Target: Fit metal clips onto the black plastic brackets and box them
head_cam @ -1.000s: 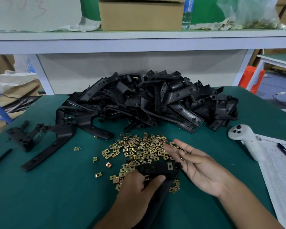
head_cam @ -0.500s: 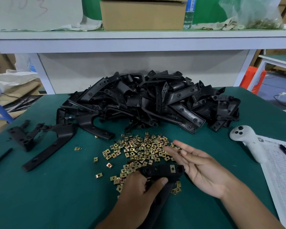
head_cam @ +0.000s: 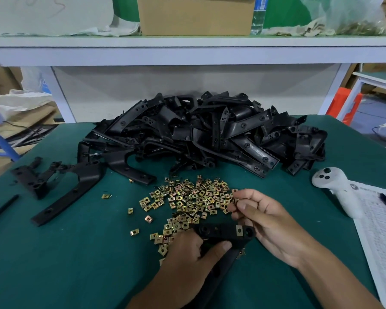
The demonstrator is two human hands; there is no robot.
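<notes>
Clips [head_cam: 187, 197] before bracket pile [head_cam: 210, 134]

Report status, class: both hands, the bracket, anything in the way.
Left hand grips bracket, one clip fitted. Right hand curled over loose clips; contents unclear. No obstruction.

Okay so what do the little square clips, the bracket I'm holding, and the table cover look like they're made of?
Clips: thin stamped metal, likely plated, judging by the shiny yellow-gold sheen with rainbow tints. Held bracket: moulded black plastic with a dull satin finish and soft highlights; one clip already sits on it. Table cover: a matte green mat, possibly rubber or vinyl; the frame cannot settle which.
</notes>
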